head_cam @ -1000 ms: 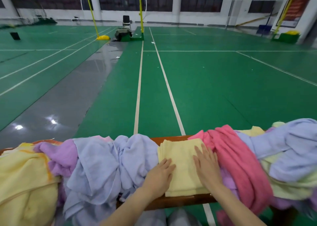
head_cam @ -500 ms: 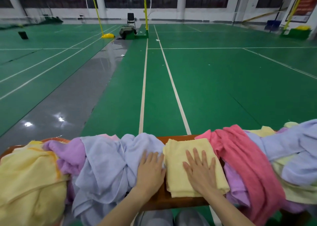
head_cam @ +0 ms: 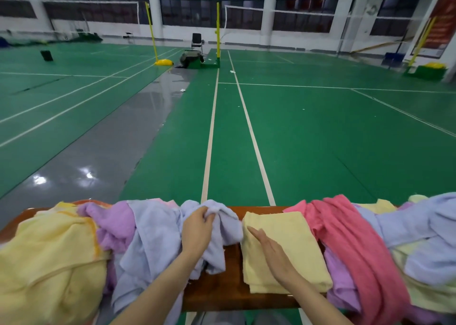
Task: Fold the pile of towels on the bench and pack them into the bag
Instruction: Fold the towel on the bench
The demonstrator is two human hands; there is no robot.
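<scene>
A folded pale yellow towel (head_cam: 291, 240) lies flat on the wooden bench (head_cam: 219, 290) in front of me. My right hand (head_cam: 274, 255) rests on its left part with straight fingers. To its left lies a crumpled light blue towel (head_cam: 158, 238); my left hand (head_cam: 197, 230) grips a bunch of it near the bench's far edge. A pink towel (head_cam: 352, 245) drapes over the bench just right of the folded one. No bag is in view.
More loose towels cover the bench: a big yellow one (head_cam: 51, 263) and a purple one (head_cam: 111, 223) at the left, blue, purple and yellow ones (head_cam: 424, 240) at the right. Beyond the bench stretches a green court floor (head_cam: 308, 139) with net posts (head_cam: 218, 33) far off.
My left hand left the bench edge beside the folded yellow towel, moved left and took hold of the light blue towel. My right hand slid toward the yellow towel's left side.
</scene>
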